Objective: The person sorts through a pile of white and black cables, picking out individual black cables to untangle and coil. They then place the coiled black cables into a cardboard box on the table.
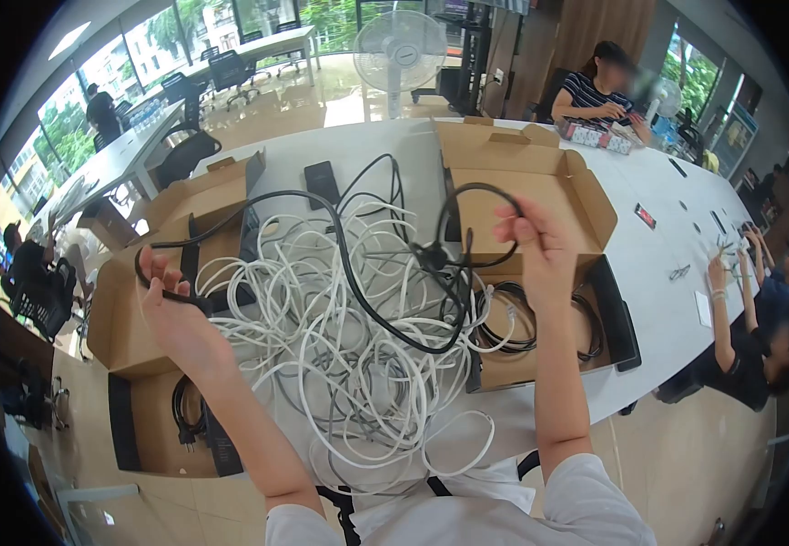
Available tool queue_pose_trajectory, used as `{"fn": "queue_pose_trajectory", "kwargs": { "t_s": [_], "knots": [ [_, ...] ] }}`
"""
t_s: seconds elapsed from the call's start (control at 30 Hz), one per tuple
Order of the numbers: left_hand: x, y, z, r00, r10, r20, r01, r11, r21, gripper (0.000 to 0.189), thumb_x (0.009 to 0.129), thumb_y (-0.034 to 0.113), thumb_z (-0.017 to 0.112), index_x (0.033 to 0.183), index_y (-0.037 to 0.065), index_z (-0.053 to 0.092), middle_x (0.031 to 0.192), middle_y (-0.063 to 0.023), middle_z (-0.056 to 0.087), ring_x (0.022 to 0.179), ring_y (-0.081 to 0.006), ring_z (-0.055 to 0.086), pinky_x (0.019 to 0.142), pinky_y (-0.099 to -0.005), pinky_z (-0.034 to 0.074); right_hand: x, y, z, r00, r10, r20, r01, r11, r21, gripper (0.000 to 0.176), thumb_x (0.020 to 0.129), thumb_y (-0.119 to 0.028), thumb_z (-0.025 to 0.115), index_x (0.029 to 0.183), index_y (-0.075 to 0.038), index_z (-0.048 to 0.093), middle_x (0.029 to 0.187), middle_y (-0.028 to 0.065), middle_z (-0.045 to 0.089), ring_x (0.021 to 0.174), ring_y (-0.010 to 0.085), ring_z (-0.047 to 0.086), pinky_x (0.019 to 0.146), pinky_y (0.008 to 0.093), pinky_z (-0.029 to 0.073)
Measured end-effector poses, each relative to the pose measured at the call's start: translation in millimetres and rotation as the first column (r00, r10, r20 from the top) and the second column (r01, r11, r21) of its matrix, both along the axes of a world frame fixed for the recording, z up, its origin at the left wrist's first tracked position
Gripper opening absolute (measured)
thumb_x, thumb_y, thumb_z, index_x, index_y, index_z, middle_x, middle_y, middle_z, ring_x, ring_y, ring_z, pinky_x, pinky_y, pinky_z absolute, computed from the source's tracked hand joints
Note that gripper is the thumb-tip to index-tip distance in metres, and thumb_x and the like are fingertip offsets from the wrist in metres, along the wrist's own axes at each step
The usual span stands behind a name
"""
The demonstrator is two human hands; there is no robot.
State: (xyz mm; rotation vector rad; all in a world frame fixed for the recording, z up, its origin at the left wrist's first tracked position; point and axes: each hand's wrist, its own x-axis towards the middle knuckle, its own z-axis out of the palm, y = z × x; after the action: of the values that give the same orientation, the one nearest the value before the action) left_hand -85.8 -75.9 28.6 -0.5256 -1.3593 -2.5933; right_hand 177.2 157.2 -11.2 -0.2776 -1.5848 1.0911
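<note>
While both hands (173,309) (545,244) hold it, the black cable (349,266) loops — thick, partly tangled.

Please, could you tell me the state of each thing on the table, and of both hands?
Left hand: fingers curled, gripping cable.
Right hand: raised, gripping cable.
Black cable: loosely looped, partly lifted.
White cables: tangled heap.
Right box: open, coiled black cables inside.
Front left box: open, coiled black cable inside.
Dark flat device: lying flat.
</note>
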Motion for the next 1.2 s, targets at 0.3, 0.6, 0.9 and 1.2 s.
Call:
{"fn": "queue_pose_trajectory", "kwargs": {
  "t_s": [0.3,0.6,0.9,1.2],
  "knots": [
    [20.4,19.0,-19.9,0.853,-0.265,-0.45,-0.421,0.16,-0.893,0.049,0.089,0.025,0.056,0.126,-0.005,0.047,0.098,-0.0171,0.054,0.089,-0.0279,0.055,0.08,-0.0361,0.044,-3.8,-10.3,1.6,0.971,0.171,0.167,-0.126,0.96,-0.248,0.027,0.092,-0.001,0.051,0.118,0.0,0.058,0.1,0.009,0.066,0.077,0.0098,0.062,0.065,0.0216,0.05],
    [33.9,19.4,-21.6,0.68,-0.22,-0.699,-0.675,0.184,-0.714,0.045,0.087,0.021,0.058,0.125,-0.003,0.05,0.122,-0.0179,0.052,0.115,-0.0358,0.047,0.096,-0.042,0.037,1.4,-2.2,-2.4,0.932,0.241,0.271,-0.162,0.946,-0.282,0.034,0.087,0.007,0.051,0.121,0.004,0.054,0.103,0.0107,0.065,0.084,0.0114,0.062,0.075,0.0232,0.049],
    [167.7,43.3,-24.1,0.436,-0.723,-0.536,-0.065,0.569,-0.82,0.041,0.078,0.016,0.066,0.113,-0.002,0.056,0.102,-0.0176,0.06,0.09,-0.0334,0.06,0.08,-0.038,0.048,1.1,-5.3,-3.8,0.929,0.322,0.182,-0.272,0.928,-0.255,0.042,0.089,0.002,0.053,0.13,0.002,0.043,0.099,0.007,0.059,0.084,0.0108,0.059,0.078,0.0234,0.048],
    [169.3,74.5,-56.1,0.411,-0.842,-0.35,-0.311,0.232,-0.922,0.037,0.078,0.018,0.068,0.11,0.001,0.059,0.088,-0.0141,0.059,0.073,-0.0328,0.061,0.062,-0.0396,0.048,22.2,-9.4,18.7,0.956,0.292,-0.04,-0.264,0.788,-0.556,0.035,0.098,-0.024,0.048,0.124,-0.001,0.053,0.064,-0.0088,0.036,0.05,0.0007,0.028,0.044,0.019,0.022]
  ]
}}
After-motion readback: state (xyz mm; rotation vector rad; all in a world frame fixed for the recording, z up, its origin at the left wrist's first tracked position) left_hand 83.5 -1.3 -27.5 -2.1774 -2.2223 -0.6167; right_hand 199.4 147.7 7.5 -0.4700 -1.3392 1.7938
